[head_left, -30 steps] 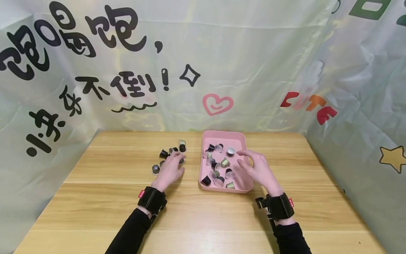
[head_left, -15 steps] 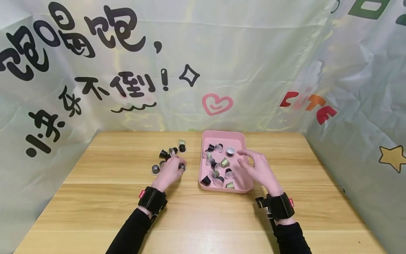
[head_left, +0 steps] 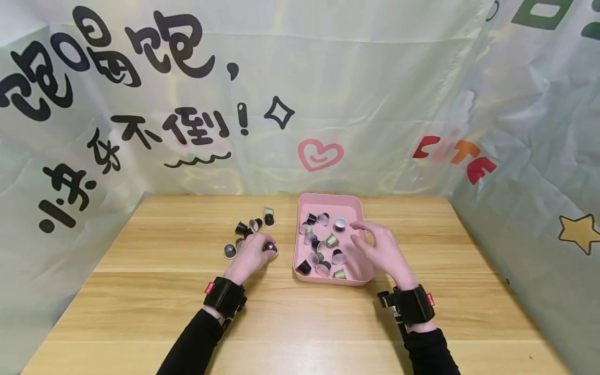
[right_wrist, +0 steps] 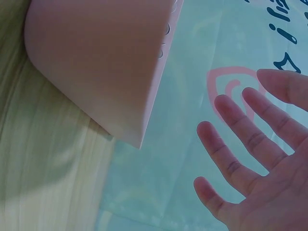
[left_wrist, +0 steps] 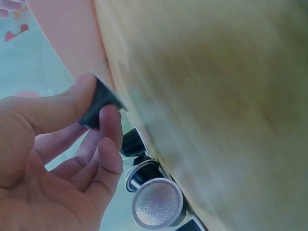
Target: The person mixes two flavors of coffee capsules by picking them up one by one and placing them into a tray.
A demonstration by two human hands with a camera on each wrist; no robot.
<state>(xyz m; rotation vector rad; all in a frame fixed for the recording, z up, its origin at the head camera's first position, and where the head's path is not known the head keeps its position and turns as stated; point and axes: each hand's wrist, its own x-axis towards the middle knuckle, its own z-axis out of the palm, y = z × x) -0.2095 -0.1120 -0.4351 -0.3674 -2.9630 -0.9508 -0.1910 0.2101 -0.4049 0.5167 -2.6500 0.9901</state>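
Black with a pale rim, the pinched capsule (left_wrist: 99, 102) is held between the thumb and fingers of the left hand (head_left: 252, 254), over the worktop (head_left: 300, 323). We place it left of the pink tray (head_left: 328, 204), outside it; whether its rim clears the surface we cannot tell. We find the right hand (head_left: 385, 252) bare of any load, fingers spread, above the tray's right side.

We note these hazards. The hold bears on a tapering wall, so in our judgement a harder squeeze could make the capsule slide out and roll away. The loose capsules (head_left: 229, 251) crowd close about the left hand, some partly hidden beneath it; a low sideways sweep could scatter them. Should the capsule travel towards the tray without enough lift, we would expect it to catch on the raised wall. Inside, capsules lie at mixed angles along the left and near portions; one dropped there could strike the green capsule (head_left: 332, 240) or its neighbours. Lastly, the right wrist mount (head_left: 412, 304) sits near the tray's near corner, and a careless inward turn could nudge the tray.
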